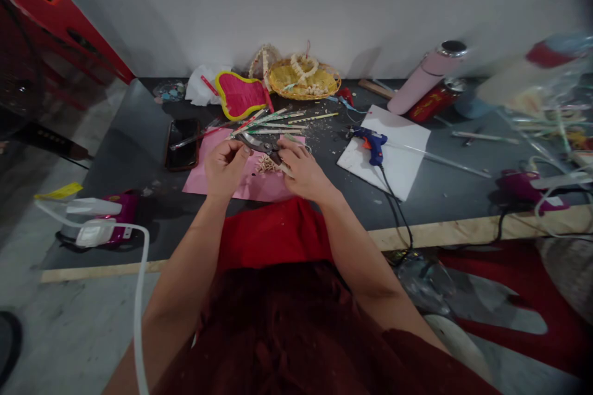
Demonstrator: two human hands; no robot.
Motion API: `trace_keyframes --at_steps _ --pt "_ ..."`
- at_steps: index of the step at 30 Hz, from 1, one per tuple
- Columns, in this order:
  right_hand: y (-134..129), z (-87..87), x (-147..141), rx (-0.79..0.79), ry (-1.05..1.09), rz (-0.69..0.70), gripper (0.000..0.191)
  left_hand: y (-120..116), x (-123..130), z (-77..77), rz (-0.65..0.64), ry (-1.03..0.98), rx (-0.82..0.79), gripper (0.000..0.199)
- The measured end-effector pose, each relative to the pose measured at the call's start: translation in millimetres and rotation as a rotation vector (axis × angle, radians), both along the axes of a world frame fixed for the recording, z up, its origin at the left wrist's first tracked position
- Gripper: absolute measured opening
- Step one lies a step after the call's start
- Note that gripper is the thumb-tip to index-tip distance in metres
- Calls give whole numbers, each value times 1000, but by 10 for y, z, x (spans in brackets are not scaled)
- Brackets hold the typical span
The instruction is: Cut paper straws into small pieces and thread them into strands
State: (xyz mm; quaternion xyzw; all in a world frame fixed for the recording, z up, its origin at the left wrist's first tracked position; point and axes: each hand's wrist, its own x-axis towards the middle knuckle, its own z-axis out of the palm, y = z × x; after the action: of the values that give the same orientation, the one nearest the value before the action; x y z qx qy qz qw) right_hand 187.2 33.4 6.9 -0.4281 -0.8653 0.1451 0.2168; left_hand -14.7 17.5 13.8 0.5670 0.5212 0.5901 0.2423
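Observation:
My right hand (pixel 300 166) is wrapped round the handles of a pair of pruning shears (pixel 260 144), whose blades point left. At the blade end, the fingers of my left hand (pixel 227 163) are pinched together; what they hold, if anything, is too small to make out. Below the shears lies a small heap of short cut pieces (pixel 267 164) on a pink sheet (pixel 199 178). Several patterned sticks (pixel 278 117) are spread just behind my hands, partly over the sheet.
A phone (pixel 182 145) lies left of the sheet. Behind stand a yellow-edged pink piece (pixel 241 95) and a woven basket (pixel 278 87). To the right, a blue glue gun (pixel 374 145) rests on a white board (pixel 410 176), near a pink flask (pixel 424 79) and a red can (pixel 435 100).

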Motion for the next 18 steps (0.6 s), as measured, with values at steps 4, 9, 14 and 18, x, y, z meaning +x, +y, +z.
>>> trace_keyframes --at_steps 4,9,14,18 --pt "13 -11 -1 -30 86 -57 72 -3 0 -4 -8 13 17 13" --pt "-7 22 -5 -59 -37 -99 70 -14 26 -9 -30 42 5 15" --pt "-50 81 -38 -37 -80 -160 70 -36 21 13 -13 20 11 13" --pt "-82 113 -49 -52 -106 -170 68 -27 14 10 -19 11 15 14"
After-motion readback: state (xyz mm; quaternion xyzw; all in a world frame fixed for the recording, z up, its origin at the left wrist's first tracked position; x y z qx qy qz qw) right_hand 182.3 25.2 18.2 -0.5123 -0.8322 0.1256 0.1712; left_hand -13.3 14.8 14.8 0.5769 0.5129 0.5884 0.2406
